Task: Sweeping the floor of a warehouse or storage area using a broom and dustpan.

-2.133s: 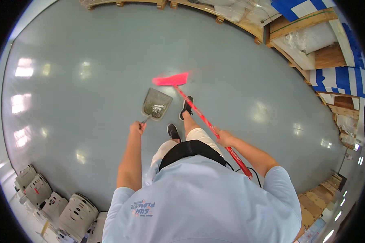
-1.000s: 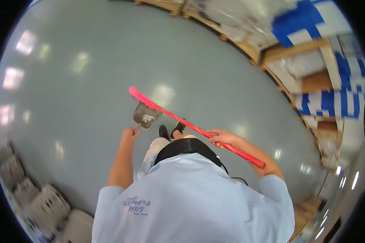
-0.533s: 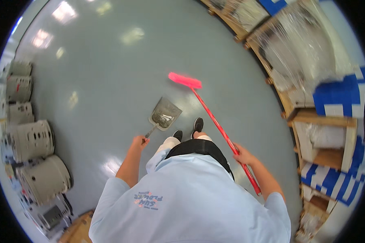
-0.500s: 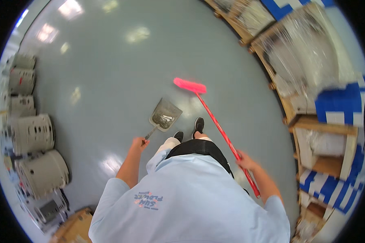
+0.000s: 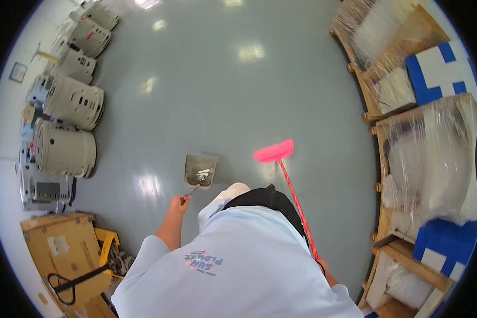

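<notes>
My left hand (image 5: 178,203) is closed around the handle of a grey dustpan (image 5: 192,164) at lower centre, which holds grey debris and small white pieces (image 5: 203,175). My right hand (image 5: 322,264), partly hidden behind my shirt at the lower right, grips the red pole of a broom (image 5: 294,197). The broom's pink bristle head (image 5: 273,151) is over the grey floor, right of the dustpan and apart from it. My body in a light blue shirt hides most of my legs and feet.
Several rounded grey machines (image 5: 64,150) line the left wall. Below them are a large cardboard box (image 5: 55,246) and a yellow pallet jack (image 5: 109,244). Along the right stand wooden crates (image 5: 373,139) with plastic-wrapped goods (image 5: 434,159) and blue-and-white covered boxes (image 5: 432,74). Grey floor (image 5: 206,90) runs between the rows.
My view has turned right, bringing the box and pallet jack in at lower left. The broom head has moved lower and farther from the dustpan, its pole now more upright. Both hands still grip their handles.
</notes>
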Demonstrator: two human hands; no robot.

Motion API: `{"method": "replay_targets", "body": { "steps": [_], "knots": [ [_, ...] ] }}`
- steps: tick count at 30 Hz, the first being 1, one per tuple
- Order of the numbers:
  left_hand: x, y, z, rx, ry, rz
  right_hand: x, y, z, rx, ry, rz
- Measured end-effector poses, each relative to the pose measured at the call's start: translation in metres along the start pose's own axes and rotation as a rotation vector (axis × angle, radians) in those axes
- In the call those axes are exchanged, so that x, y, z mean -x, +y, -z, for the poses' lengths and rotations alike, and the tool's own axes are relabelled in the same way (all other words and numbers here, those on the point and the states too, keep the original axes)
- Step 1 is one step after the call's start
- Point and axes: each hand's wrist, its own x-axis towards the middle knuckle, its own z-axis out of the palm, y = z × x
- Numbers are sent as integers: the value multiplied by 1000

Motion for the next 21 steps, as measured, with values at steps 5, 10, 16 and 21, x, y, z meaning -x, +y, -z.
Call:
{"method": "replay_targets", "body": {
  "steps": [5,10,16,21],
  "knots": [
    [11,-17,36,281,67,29,-114,-74,58,73,86,294],
    [26,-1,42,436,150,81,-189,-245,117,168,161,499],
    [4,2,57,588,189,129,-147,-430,178,-117,-53,480],
    [-11,9,33,575,151,47,-190,-393,152,-32,148,623]
  ]
}}
